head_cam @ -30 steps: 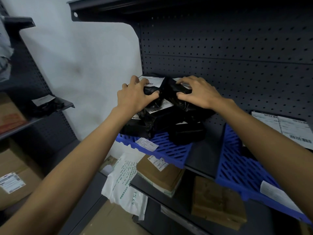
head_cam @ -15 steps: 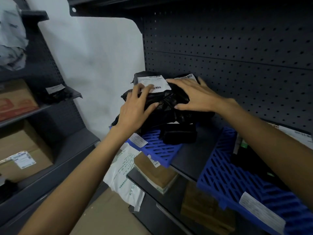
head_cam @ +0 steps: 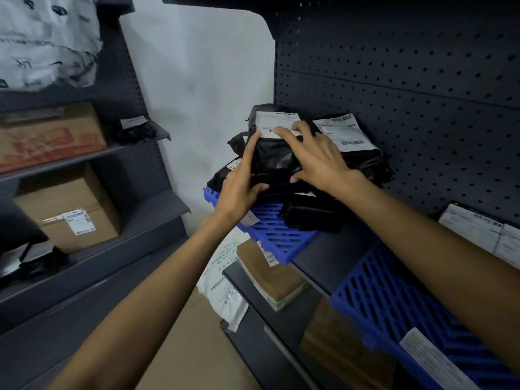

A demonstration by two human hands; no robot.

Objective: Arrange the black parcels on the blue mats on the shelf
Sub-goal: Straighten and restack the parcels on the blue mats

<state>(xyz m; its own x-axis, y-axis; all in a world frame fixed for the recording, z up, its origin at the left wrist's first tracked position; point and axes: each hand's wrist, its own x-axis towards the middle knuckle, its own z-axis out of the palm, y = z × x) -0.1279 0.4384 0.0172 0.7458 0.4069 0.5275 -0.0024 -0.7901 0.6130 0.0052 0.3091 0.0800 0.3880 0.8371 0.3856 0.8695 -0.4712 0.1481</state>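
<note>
My left hand (head_cam: pixel 239 184) clamps the near-left edge of the top black parcel (head_cam: pixel 274 156), thumb hooked under its front, while my right hand (head_cam: pixel 315 156) lies spread and flat across its top, fingertips reaching the white shipping label (head_cam: pixel 277 123). The parcel sits between my two hands on a heap of black parcels over the left blue mat (head_cam: pixel 277 232), its long axis running away from me toward the pegboard back (head_cam: pixel 408 88). Both hands are equally near; a second labelled parcel (head_cam: pixel 343 133) lies just right, and the right blue mat (head_cam: pixel 399 302) sits apart along the shelf.
</note>
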